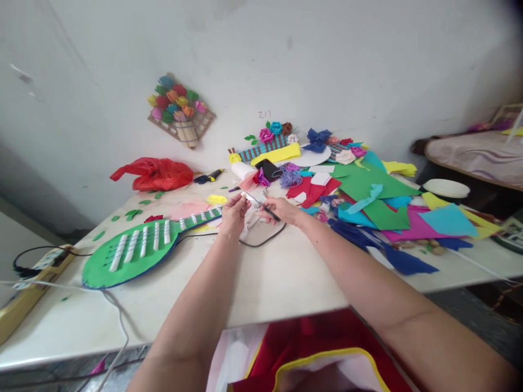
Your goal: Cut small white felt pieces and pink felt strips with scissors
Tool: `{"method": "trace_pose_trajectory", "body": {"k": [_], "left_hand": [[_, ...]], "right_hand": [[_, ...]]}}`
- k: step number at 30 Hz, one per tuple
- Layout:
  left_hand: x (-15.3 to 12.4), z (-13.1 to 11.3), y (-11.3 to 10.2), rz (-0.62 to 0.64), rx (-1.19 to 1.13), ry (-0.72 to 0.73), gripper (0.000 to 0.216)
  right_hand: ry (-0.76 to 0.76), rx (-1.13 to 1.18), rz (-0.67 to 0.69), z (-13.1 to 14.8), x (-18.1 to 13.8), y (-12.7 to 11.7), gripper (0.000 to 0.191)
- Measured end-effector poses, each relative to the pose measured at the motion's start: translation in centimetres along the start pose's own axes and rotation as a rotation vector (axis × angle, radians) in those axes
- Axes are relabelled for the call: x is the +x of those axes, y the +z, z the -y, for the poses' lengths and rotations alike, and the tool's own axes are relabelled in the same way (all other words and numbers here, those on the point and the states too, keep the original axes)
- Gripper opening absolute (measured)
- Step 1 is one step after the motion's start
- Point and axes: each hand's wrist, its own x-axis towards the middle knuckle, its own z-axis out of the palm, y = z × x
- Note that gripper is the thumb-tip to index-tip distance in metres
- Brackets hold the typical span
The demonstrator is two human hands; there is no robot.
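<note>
My left hand (235, 212) pinches a small white piece (244, 197) that looks like paper or foam. Close beside it, my right hand (278, 211) is closed round a slim dark tool (273, 214). Its thin end points at the white piece; its exact kind is unclear. A black cord (261, 245) loops below the hands, and I cannot tell whether it joins the tool. Left of my left hand lies a green guitar-shaped craft (139, 256) with white bars and dark strings. Its neck ends close to my left hand. White scraps (251, 220) lie beneath my hands.
A red plastic bag (155, 173), a black-and-yellow tool (209, 177) and a phone (269, 170) lie toward the wall. Coloured sheets (379, 185) and blue scraps (408, 258) cover the table's right side. A power strip (36, 277) with cables sits at the left edge.
</note>
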Motion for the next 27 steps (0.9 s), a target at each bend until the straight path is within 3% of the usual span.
{"method": "trace_pose_trajectory", "body": {"k": [5, 14, 27], "left_hand": [[0.0, 0.0, 0.0, 0.003, -0.001, 0.0, 0.021], [0.5, 0.2, -0.9, 0.048, 0.01, 0.047, 0.026], [0.3, 0.0, -0.7, 0.051, -0.013, 0.041, 0.027]], "right_hand": [[-0.021, -0.172, -0.027, -0.6, 0.3, -0.4, 0.031], [-0.048, -0.887, -0.181, 1.1, -0.9, -0.9, 0.041], [-0.07, -1.137, -0.211, 1.6, -1.2, -1.0, 0.051]]}}
